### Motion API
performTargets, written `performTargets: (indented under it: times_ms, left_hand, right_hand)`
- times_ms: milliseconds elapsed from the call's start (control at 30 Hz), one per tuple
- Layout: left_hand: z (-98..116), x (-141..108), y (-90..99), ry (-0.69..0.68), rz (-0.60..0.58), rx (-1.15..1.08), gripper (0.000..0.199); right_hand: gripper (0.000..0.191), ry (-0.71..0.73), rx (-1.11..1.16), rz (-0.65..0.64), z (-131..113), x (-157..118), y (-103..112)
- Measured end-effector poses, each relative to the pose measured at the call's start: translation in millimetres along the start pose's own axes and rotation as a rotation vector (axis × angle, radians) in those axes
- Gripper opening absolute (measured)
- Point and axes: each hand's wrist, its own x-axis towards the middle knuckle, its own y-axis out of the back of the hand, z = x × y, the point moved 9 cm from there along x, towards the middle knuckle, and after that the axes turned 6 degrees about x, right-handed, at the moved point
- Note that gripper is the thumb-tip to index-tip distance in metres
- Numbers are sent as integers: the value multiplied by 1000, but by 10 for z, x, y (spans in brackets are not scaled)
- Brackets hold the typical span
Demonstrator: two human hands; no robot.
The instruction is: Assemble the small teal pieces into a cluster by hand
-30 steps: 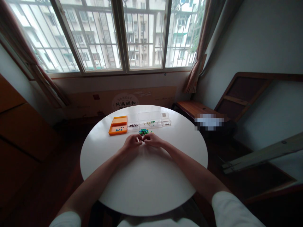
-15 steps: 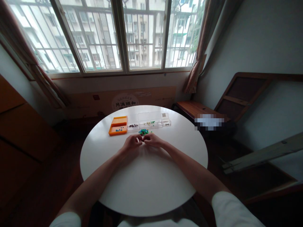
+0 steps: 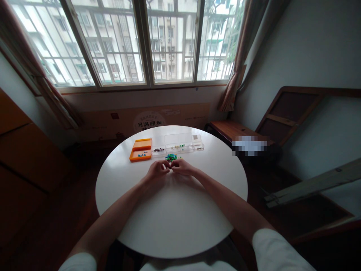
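Note:
My left hand [image 3: 158, 169] and my right hand [image 3: 181, 166] meet near the middle of the white round table [image 3: 169, 214], fingertips pinched close together. Between them shows a small dark piece [image 3: 170, 168], too small to name. Just beyond the fingers lies a pile of small green and blue pieces [image 3: 171, 157], partly hidden by the hands. An orange tray [image 3: 141, 159] to the left holds several small blue pieces. Behind the pile stands a clear plastic compartment box [image 3: 177, 149] with dark, pale and green pieces in separate compartments.
A wooden bench [image 3: 239, 130] stands right of the table, with a blurred pale thing on it. A long printed cardboard panel [image 3: 180, 116] leans under the barred window. An orange-brown cabinet [image 3: 19, 150] is at the left, and a plank [image 3: 316, 184] juts in from the right.

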Motion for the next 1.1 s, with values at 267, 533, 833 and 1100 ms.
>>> performTargets:
  times_ms: [267, 533, 833, 1100]
  left_hand:
    - [17, 1, 3, -13, -13, -9, 15]
    - [90, 1, 19, -32, -13, -75, 16]
    - [54, 31, 34, -38, 27, -83, 18]
    - [-43, 72, 36, -46, 68, -56, 20]
  right_hand:
    - [18, -10, -22, 6, 26, 13, 6]
    - [18, -73, 88, 12, 17, 0, 44]
    - [20, -110, 180, 29, 18, -18, 68]
    - [30, -108, 339, 47, -9, -26, 77]
